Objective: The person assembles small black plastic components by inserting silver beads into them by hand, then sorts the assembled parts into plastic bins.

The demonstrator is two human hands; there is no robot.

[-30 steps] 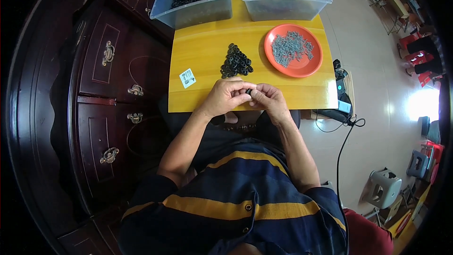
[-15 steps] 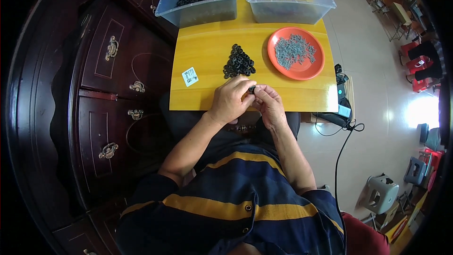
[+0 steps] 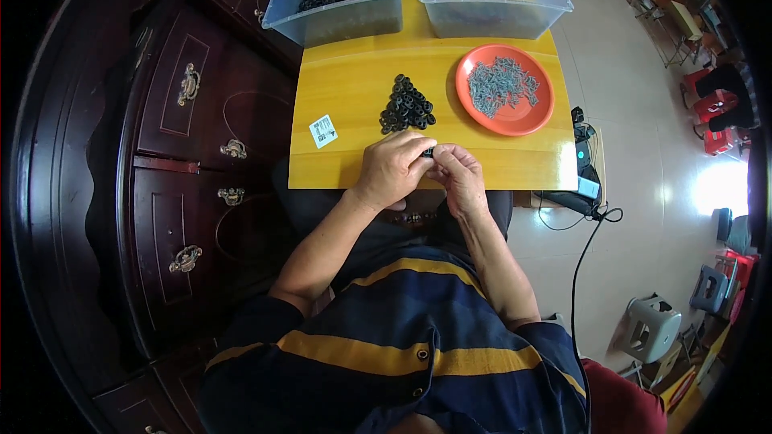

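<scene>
Over the near edge of the table, my left hand [image 3: 390,167] and my right hand [image 3: 461,175] meet with fingertips pinched together. Between them is a small black round part [image 3: 428,152], mostly covered by the fingers; its finer shape is too small to make out. Just beyond my left hand lies a pile of black ring-shaped parts [image 3: 408,106]. To the right of the pile, an orange plate [image 3: 521,124] holds many thin grey pieces [image 3: 500,84] that look like screws.
Two clear plastic bins stand at the table's far side: the left bin [image 3: 346,30] full of black parts, the right bin [image 3: 498,22] with a few. A white label [image 3: 323,131] lies left on the yellow table [image 3: 338,72]. Dark drawers [image 3: 173,217] flank the left; a black cable [image 3: 574,289] hangs right.
Both hands stay in nearly the same place, with only slight finger movement around the small black part. The pile and plate look unchanged.
</scene>
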